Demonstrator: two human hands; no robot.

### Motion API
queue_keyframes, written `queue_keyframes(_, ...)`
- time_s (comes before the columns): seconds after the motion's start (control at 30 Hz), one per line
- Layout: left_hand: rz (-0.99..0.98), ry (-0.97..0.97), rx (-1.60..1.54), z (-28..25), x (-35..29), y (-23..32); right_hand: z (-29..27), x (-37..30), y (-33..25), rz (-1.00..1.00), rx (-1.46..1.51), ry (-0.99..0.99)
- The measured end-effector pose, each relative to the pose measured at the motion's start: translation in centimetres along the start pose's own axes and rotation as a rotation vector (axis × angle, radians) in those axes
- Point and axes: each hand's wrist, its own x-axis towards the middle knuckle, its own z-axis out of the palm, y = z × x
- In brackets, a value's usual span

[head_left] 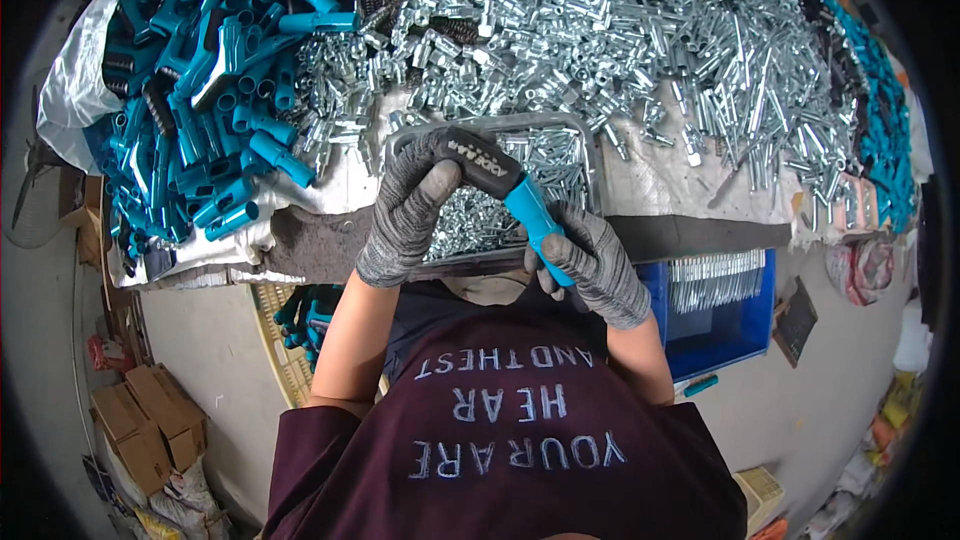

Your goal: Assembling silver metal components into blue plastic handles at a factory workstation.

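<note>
A bent teal-and-black tool handle (527,208) is held between my two gloved hands, above the front edge of the workbench. My left hand (405,202), in a grey knit glove, is closed around the black end, its thumb pressed on the side. Lower down, my right hand (598,262) grips the teal end between thumb and fingers; some of its fingers are hidden behind the part. Directly behind the handle stands a clear plastic tray (592,145) with small metal pins and fittings in it.
Teal plastic housings (225,80) and dark springs heap up at the left. Loose metal fittings (480,30) and rods (760,80) cover the back. Below the bench are a blue bin (712,340) with metal rods, a yellow crate (275,340) and cardboard boxes (150,425).
</note>
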Motion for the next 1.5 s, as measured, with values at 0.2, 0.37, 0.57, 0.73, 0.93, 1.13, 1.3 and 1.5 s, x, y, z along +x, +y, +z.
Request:
queue_keyframes(0.2,-0.025,-0.026,0.032,-0.2,-1.0,0.4,0.4,0.1,-0.1,0.066,-0.102,0.017)
queue_keyframes(0.37,-0.094,-0.174,0.063,2.6,-1.2,2.1,1.9,0.0,-0.2,0.259,0.498,-0.084)
queue_keyframes(0.57,0.03,-0.132,0.601,5.2,-0.8,2.7,1.4,0.5,-0.1,0.036,0.079,0.102)
queue_keyframes(0.73,0.409,-0.253,1.009,6.5,1.8,3.7,0.7,1.7,1.2,-0.234,-0.191,0.354)
queue_keyframes(0.93,-0.07,-0.232,1.616,1.3,13.6,2.8,-0.4,1.3,0.5,-0.124,-0.118,0.463)
queue_keyframes(1.13,0.359,-0.295,2.004,-3.2,18.9,-0.6,0.1,0.9,1.3,-0.078,-0.049,0.451)
queue_keyframes(1.3,0.318,-0.549,2.183,-2.4,20.4,-0.6,0.3,1.2,1.7,-0.094,-0.028,0.428)
queue_keyframes(1.5,0.407,-0.623,2.189,-3.4,20.8,-0.3,0.4,0.8,1.3,-0.128,0.005,0.341)
